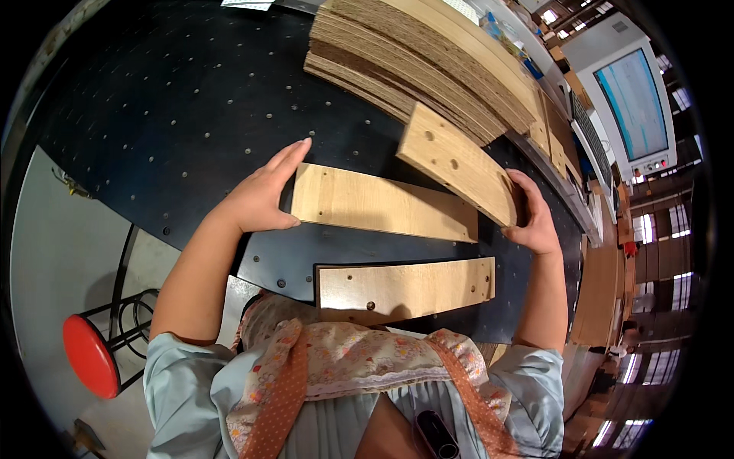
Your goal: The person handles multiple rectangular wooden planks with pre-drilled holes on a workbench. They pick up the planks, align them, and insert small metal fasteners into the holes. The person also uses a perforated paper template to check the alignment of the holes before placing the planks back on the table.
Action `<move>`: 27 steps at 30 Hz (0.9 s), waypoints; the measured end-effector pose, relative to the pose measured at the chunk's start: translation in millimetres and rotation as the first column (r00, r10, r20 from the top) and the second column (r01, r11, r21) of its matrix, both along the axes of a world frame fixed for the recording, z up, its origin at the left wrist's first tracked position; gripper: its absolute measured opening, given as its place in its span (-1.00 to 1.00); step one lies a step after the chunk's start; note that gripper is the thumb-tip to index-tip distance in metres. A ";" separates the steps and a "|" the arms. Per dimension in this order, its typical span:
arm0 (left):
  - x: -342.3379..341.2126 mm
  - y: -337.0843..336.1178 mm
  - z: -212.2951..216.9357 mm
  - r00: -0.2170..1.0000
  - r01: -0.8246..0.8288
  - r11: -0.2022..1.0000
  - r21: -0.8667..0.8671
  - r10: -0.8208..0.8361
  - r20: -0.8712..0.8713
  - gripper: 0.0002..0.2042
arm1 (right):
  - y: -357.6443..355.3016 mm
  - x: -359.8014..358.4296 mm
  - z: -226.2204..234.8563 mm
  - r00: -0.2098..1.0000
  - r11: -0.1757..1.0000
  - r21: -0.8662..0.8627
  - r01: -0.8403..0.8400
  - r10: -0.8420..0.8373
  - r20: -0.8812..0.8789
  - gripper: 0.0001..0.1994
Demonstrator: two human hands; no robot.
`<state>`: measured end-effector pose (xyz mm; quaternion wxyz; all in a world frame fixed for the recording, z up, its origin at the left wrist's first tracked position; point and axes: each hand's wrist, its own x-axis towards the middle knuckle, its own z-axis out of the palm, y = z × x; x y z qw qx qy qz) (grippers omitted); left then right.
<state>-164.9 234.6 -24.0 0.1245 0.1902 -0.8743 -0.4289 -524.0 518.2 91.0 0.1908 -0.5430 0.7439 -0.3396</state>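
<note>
My right hand [537,218] is closed on the right end of a light wooden board [459,164] with several drilled holes. This board is raised and tilted, its far left end up beside the stack. Below it, a second wooden board [382,200] lies on the dark table, partly shaded by the first. My left hand [261,197] is at its left end, fingers stretched and thumb apart, spanning the short edge; whether it touches is hard to see. Nearest to me, a third drilled board [413,289] lies along the table's front edge.
A tall stack of particle boards [413,61] stands on the far side of the black studded table [191,130]. A monitor [631,99] and keyboard [589,130] are at the right. A red stool [92,356] stands on the floor at left.
</note>
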 end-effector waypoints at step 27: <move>-8.2 0.1 8.9 0.958 -0.213 0.477 0.853 0.273 0.087 -0.69 | 41.4 11.3 15.1 0.997 0.993 -0.117 0.023 -0.032 -0.072 -0.12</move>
